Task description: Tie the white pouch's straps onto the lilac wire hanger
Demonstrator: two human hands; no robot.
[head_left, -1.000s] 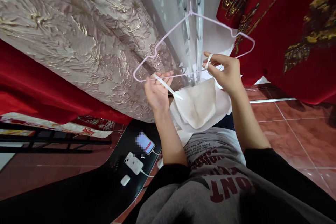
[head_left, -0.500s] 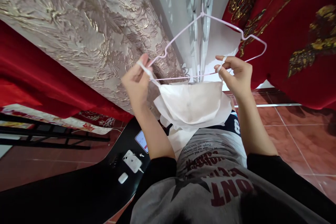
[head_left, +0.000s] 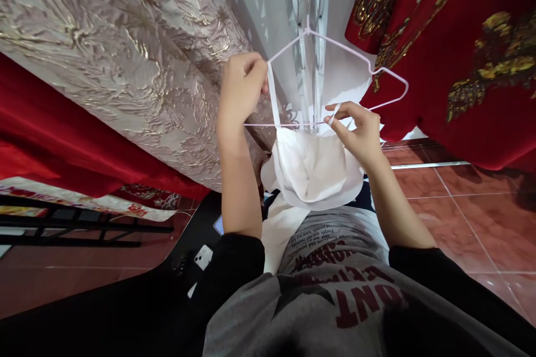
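A pale pink wire hanger (head_left: 379, 75) hangs from a rail in front of me. A small white garment (head_left: 314, 170) with thin white straps dangles below its bottom bar. My left hand (head_left: 242, 89) is closed around the left strap (head_left: 273, 97) and holds it up at the hanger's left shoulder. My right hand (head_left: 357, 128) pinches the right strap (head_left: 333, 116) looped over a finger, level with the hanger's bottom bar.
A beige embroidered gown (head_left: 125, 44) hangs on the left and a red gown with gold embroidery (head_left: 460, 50) on the right. A black table (head_left: 125, 301) with a white phone (head_left: 204, 256) lies below left. Red floor tiles (head_left: 473, 206) spread to the right.
My left hand has risen with the left strap from below the hanger bar to the hanger's left shoulder. The garment is drawn closer together under the bar. My right hand has barely moved.
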